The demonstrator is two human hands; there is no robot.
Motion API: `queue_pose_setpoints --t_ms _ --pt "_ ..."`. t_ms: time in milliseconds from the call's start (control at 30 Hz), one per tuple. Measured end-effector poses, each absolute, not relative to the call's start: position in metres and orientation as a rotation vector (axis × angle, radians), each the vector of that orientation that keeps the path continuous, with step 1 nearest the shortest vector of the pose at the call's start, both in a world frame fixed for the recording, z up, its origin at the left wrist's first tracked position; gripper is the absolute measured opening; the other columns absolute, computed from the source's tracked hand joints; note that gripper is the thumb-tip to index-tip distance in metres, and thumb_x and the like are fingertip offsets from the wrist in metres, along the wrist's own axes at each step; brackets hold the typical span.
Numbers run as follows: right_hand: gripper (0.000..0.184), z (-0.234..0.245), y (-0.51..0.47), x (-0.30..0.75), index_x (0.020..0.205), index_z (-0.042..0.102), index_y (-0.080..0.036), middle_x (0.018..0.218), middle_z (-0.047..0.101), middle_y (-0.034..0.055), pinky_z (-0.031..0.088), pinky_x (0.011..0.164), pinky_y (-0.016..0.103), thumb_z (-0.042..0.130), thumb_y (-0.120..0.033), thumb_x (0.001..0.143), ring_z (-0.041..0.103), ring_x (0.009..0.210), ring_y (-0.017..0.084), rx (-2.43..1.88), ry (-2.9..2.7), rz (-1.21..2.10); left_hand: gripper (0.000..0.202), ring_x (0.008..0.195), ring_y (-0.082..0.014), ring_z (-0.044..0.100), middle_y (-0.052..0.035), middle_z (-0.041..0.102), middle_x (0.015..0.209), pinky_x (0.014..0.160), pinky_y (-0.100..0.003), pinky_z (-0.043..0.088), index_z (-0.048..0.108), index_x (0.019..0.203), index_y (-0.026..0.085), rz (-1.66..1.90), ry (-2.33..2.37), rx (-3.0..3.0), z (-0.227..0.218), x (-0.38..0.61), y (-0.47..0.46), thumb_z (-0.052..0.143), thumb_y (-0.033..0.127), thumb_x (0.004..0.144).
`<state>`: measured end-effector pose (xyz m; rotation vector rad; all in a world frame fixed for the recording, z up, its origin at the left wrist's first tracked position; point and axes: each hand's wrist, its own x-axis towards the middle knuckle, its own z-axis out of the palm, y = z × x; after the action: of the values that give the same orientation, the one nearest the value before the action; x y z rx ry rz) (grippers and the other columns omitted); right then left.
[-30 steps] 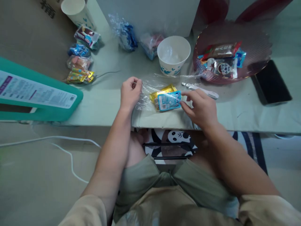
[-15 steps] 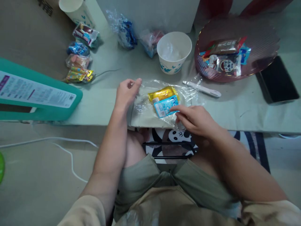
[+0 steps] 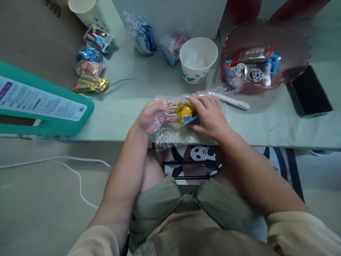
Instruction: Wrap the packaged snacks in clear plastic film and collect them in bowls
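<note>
My right hand curls over a shiny yellow snack packet with a barcode, and the edge of a blue packet shows beneath it. Clear plastic wrap spreads around and under the packets at the table's front edge. My left hand comes from the left with its fingers stretched out towards the yellow packet; the film lies over those fingers. Just beyond my right hand lies a white-handled tool, its far end partly under the film.
A paper cup stands behind my hands. To the right are a pink glass bowl of snacks and a black box-like object. Wrapped bundles line the left, near a teal container. A tied blue bundle sits at the back.
My right hand has moved up and closed over the packets, turning the yellow one. My left hand has shifted right and stretched its fingers under the film.
</note>
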<state>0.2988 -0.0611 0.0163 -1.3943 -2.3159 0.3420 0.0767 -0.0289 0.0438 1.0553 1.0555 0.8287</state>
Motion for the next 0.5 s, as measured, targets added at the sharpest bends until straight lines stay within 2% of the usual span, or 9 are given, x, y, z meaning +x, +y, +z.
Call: queue_pose_setpoints --t_ms 67,167,267,400,500 --pt "0.069 0.015 -0.061 0.299 0.149 0.055 -0.023 0.136 0.063 0.0141 0.035 0.116 0.057 0.071 -0.035 0.083 0.051 0.133 0.037 -1.414 -2.277 0.291 0.027 0.088 -0.0236 0.078 -0.0081 0.078 0.092 0.061 -0.033 0.062 0.047 0.065 0.022 0.867 1.075 0.943 0.044 0.078 -0.024 0.067 0.038 0.073" --pt "0.054 0.012 -0.064 0.3 0.138 0.063 -0.027 0.127 0.064 0.0118 0.04 0.112 0.052 0.072 -0.036 0.086 0.051 0.129 0.035 -1.396 -2.257 0.228 0.028 0.089 -0.0232 0.078 -0.0089 0.079 0.093 0.042 -0.022 0.044 0.045 0.066 0.022 0.931 1.137 0.864 0.039 0.08 -0.014 0.065 0.039 0.074" --pt "0.04 0.01 -0.067 0.301 0.128 0.068 -0.03 0.127 0.064 0.0101 0.041 0.112 0.052 0.071 -0.037 0.089 0.05 0.134 0.034 -1.365 -2.248 0.2 0.034 0.098 -0.026 0.078 -0.009 0.079 0.096 0.036 -0.018 0.029 0.045 0.065 0.022 1.03 1.212 0.855 0.033 0.081 -0.005 0.067 0.046 0.074" --pt "0.025 0.01 -0.067 0.301 0.112 0.07 -0.029 0.143 0.061 0.0088 0.035 0.116 0.057 0.072 -0.031 0.087 0.043 0.147 0.037 -1.342 -2.276 0.18 0.034 0.104 -0.027 0.078 -0.0092 0.079 0.097 0.034 -0.019 0.027 0.049 0.069 0.022 1.134 1.235 0.842 0.022 0.081 0.006 0.067 0.05 0.075" --pt "0.018 0.011 -0.068 0.303 0.107 0.069 -0.027 0.125 0.072 0.0082 0.043 0.11 0.053 0.068 -0.027 0.089 0.057 0.132 0.033 -1.3 -2.29 0.235 0.035 0.103 -0.026 0.079 -0.0105 0.079 0.1 0.033 -0.021 0.03 0.053 0.073 0.023 1.098 1.235 0.887 0.015 0.081 0.012 0.066 0.056 0.073"
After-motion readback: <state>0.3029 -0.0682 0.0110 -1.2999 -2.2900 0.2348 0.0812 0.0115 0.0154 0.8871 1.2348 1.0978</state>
